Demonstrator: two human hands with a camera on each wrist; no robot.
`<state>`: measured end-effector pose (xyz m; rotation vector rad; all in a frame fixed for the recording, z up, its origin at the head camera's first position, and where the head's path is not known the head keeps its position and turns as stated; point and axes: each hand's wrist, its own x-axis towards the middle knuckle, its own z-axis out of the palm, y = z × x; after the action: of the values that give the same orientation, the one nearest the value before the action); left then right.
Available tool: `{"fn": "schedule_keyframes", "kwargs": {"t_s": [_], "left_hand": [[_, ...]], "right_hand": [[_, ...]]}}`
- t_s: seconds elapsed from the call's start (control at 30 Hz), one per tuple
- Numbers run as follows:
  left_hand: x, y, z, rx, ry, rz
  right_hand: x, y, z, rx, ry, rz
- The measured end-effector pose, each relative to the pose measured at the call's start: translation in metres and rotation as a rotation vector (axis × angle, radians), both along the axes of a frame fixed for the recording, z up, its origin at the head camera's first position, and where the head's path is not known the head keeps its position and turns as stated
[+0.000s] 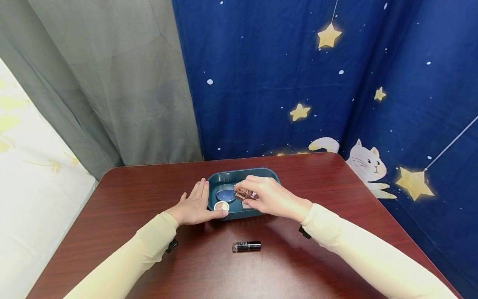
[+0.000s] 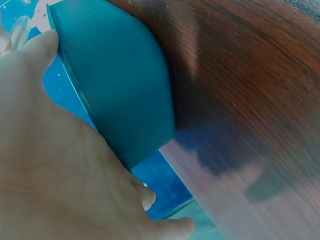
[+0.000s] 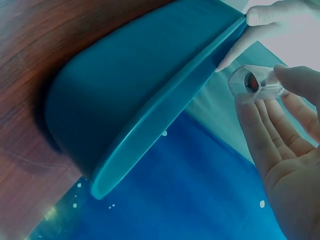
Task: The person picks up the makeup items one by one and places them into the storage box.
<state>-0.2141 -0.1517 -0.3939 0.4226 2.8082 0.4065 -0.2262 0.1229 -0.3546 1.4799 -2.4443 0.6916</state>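
A dark teal plastic basin (image 1: 239, 215) stands on the table. My left hand (image 1: 195, 206) rests on its left end, fingers straight and thumb at the front rim; the left wrist view shows the thumb touching the rim. Over the basin's right part, my right hand (image 1: 270, 196) pinches a small clear cylindrical container (image 3: 256, 84) with something dark reddish inside. Inside the basin lie a blue oval item (image 1: 225, 195), a round palette (image 1: 221, 207) with a white rim, and a pale flat item (image 1: 246, 205) partly hidden by the right hand.
A black lipstick-like tube (image 1: 247, 246) with a clear end lies on the reddish-brown table (image 1: 149, 182), in front of the basin. Behind the table hang a grey curtain (image 1: 149, 83) and a blue curtain (image 1: 261, 83) with stars.
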Motion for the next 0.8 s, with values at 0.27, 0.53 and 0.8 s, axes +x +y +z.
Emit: {"fn": "schedule_keyframes", "kwargs": {"t_s": [0.27,0.53,0.8], "left_hand": [[-0.001,0.001,-0.001,0.004,0.004,0.003],[0.0,0.001,0.001,0.004,-0.018,0.001],[0.0,0.0,0.003,0.02,-0.035,0.001]], "right_hand": [[-0.013,-0.012,-0.005,-0.035,-0.09,-0.07],[-0.024,-0.026,-0.015,-0.018,-0.26,-0.178],[-0.032,-0.043,-0.023,0.025,-0.354,-0.282]]}}
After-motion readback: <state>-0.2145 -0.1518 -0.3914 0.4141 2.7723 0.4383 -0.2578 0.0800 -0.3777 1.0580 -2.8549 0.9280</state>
